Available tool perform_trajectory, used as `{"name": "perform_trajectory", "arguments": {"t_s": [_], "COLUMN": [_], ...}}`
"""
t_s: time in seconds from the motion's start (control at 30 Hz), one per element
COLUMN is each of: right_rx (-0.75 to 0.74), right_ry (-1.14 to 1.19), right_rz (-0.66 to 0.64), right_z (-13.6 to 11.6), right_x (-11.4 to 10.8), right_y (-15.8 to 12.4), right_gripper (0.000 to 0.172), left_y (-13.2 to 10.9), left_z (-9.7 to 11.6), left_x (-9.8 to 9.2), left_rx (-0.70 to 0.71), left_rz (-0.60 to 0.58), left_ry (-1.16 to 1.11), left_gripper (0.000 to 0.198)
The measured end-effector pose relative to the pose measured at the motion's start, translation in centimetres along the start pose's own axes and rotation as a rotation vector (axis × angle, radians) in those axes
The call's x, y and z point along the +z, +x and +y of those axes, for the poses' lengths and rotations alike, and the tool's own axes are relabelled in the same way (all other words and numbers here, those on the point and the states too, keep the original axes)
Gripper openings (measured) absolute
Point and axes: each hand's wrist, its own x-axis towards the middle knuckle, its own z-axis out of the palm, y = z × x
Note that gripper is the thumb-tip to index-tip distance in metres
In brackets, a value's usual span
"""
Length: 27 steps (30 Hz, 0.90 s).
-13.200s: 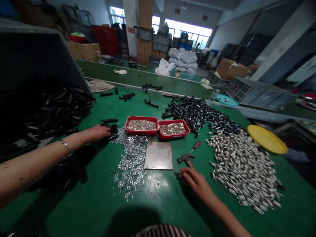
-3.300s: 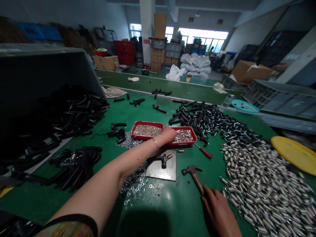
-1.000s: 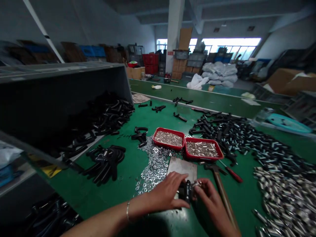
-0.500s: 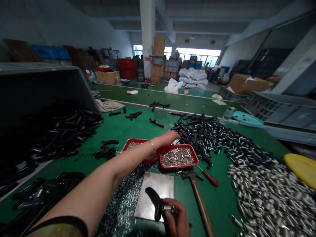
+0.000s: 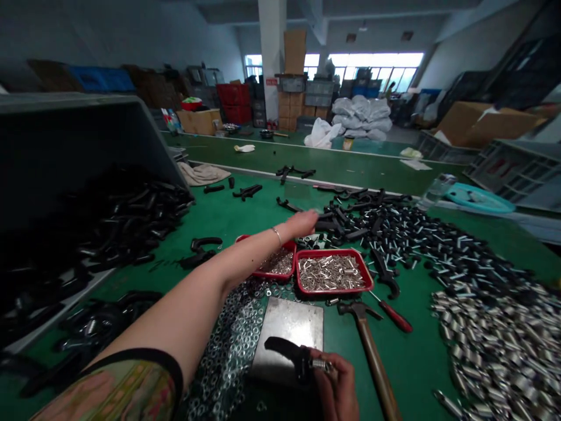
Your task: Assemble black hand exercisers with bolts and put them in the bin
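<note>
My right hand (image 5: 337, 383) is closed around a curved black plastic handle (image 5: 284, 349) with a coil spring (image 5: 321, 365) at its near end. It holds this just over a flat metal plate (image 5: 291, 324). Stretched out across the bench, my left hand (image 5: 303, 224) is at the near-left edge of a heap of black parts with metal pins (image 5: 394, 240). Its fingertips are blurred beside a black piece, and whether they grip it is unclear. Below that arm are a red tray of small metal pieces (image 5: 280, 263) and a second red tray of pins (image 5: 333, 273).
A hammer (image 5: 372, 356) and a red-handled screwdriver (image 5: 394, 316) lie right of the plate. Loose springs (image 5: 495, 351) are heaped at far right, nuts (image 5: 236, 339) left of the plate. A tipped grey bin (image 5: 164, 149) spills black handles on the left.
My left hand has shifted slightly farther out along the edge of the black heap. My right hand still holds the handle with its spring. The camera view has tilted down and turned left.
</note>
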Motion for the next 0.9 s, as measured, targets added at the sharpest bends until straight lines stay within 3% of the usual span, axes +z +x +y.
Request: {"name": "perform_trajectory", "arguments": {"t_s": [0.17, 0.3, 0.4, 0.5, 0.6, 0.7, 0.8, 0.9], "right_rx": [-0.071, -0.065, -0.064, 0.088, 0.279, 0.34, 0.3, 0.078], "right_ry": [0.129, 0.185, 0.286, 0.408, 0.448, 0.434, 0.341, 0.074], "right_rz": [-0.131, -0.12, -0.103, -0.217, -0.352, -0.43, -0.422, -0.291], "right_z": [-2.1, -4.9, -7.0, -8.2, -8.5, -8.4, -8.4, -8.4], "right_x": [-0.4, -0.3, -0.1, -0.1, -0.3, -0.2, 0.1, 0.6], "right_y": [0.7, 2.5, 3.5, 3.6, 2.8, 1.6, 0.8, 0.7], "right_gripper": [0.03, 0.031, 0.034, 0.037, 0.036, 0.035, 0.039, 0.041], "left_y": [-9.6, -18.1, -23.7, -27.6, -30.0, -31.3, -31.9, -32.1], "left_z": [-5.3, -5.8, -3.7, -0.9, 1.2, 2.6, 4.8, 8.6], "left_x": [-5.0, -6.8, -8.2, -10.5, -13.0, -14.4, -13.1, -9.1], "left_rx": [-0.285, -0.463, -0.534, -0.571, -0.553, -0.457, -0.38, -0.387], "left_rz": [0.231, 0.41, 0.555, 0.681, 0.638, 0.582, 0.591, 0.418], "left_ry": [-0.096, -0.399, -0.712, -0.93, -0.846, -0.907, -1.03, -0.993], "left_gripper": [0.035, 0.029, 0.042, 0.055, 0.05, 0.042, 0.037, 0.033]}}
